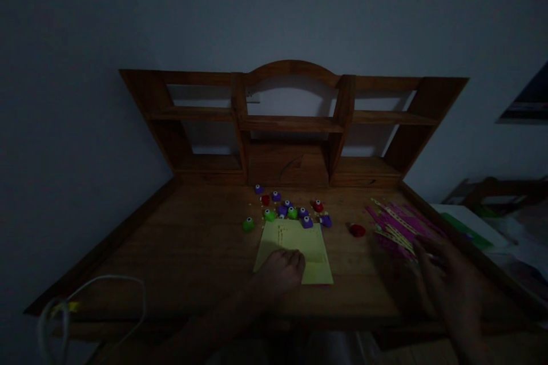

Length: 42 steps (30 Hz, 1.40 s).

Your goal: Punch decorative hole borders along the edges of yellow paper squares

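Observation:
My left hand (280, 270) is closed in a fist and rests on a yellow sheet of paper (317, 265). Whatever its fingers hold, if anything, is hidden. Small crumb-like bits lie on the upper part of the sheet. To the right, my right hand (447, 276) reaches over a loose pile of pink strips (411, 214) and yellow strips (391, 235). Its thumb and fingers look apart beside the yellow strips, dim and slightly blurred. Beyond the paper sit several small purple (307, 222), green (248, 224) and red (318, 205) toy pieces with eyes.
A wooden shelf unit (295, 123) stands at the back of the wooden desk (188, 245). One red piece (357, 230) lies between paper and strips. A white cable (143, 296) loops over the front left edge. The room is dim.

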Tool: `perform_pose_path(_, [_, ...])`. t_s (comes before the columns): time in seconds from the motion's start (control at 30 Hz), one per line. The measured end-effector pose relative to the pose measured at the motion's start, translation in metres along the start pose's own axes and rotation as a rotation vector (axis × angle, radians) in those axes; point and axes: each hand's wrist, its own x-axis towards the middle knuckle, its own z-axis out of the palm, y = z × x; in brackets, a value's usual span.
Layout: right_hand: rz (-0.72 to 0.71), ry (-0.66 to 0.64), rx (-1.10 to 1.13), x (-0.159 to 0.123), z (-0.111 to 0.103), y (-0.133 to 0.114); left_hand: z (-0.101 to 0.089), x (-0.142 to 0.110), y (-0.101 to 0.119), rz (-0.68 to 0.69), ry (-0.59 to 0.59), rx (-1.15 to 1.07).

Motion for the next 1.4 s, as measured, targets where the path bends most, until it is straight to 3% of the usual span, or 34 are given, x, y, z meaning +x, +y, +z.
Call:
perform_pose_path(0.1, [0.05, -0.153, 0.09, -0.011, 0.008, -0.03, -0.016, -0.007, -0.005, -0.098, 0.028, -0.215])
perform_pose_path(0.17, [0.015, -0.325, 0.207, -0.018, 0.012, -0.053, -0.03, -0.014, -0.007, -0.22, 0.116, -0.459])
perform_pose_path(0.23, [0.001, -0.411, 0.315, -0.024, 0.015, -0.078, -0.044, -0.019, -0.008, -0.353, 0.209, -0.733])
perform_pose_path(0.33, [0.077, -0.605, 0.523, -0.028, 0.022, -0.112, -0.06, -0.02, -0.011, -0.495, 0.293, -1.054])
perform_pose_path(0.43, [0.196, -0.77, 0.663, -0.027, 0.033, -0.134, -0.061, -0.018, -0.015, -0.598, 0.243, -1.31])
perform_pose_path(0.6, [0.307, -0.816, 0.67, -0.02, 0.05, -0.156, -0.043, -0.015, -0.02, -0.596, 0.209, -1.493])
perform_pose_path(0.7, [0.271, -0.794, 0.626, -0.013, 0.057, -0.164, -0.034, -0.013, -0.024, -0.598, 0.291, -1.424])
perform_pose_path(0.8, [0.114, -0.676, 0.608, -0.008, 0.058, -0.172, -0.03, -0.013, -0.033, -0.568, 0.482, -1.131])
perform_pose_path(0.9, [-0.203, -0.502, 0.592, -0.006, 0.055, -0.178, -0.03, -0.016, -0.043, -0.458, 0.691, -0.773])
perform_pose_path(0.97, [-0.451, -0.457, 0.557, -0.009, 0.056, -0.178, -0.029, -0.022, -0.048, -0.384, 0.75, -0.559])
perform_pose_path(1.03, [-0.629, -0.464, 0.499, -0.016, 0.062, -0.172, -0.027, -0.03, -0.048, -0.326, 0.723, -0.403])
perform_pose_path(1.1, [-0.693, -0.503, 0.471, -0.026, 0.075, -0.161, -0.023, -0.036, -0.043, -0.285, 0.635, -0.337])
perform_pose_path(1.27, [-0.556, -0.743, 0.461, -0.055, 0.109, -0.127, -0.006, -0.037, -0.023, -0.162, 0.366, -0.375])
perform_pose_path(1.4, [-0.502, -0.833, 0.483, -0.065, 0.117, -0.112, 0.006, -0.031, -0.016, -0.123, 0.19, -0.413])
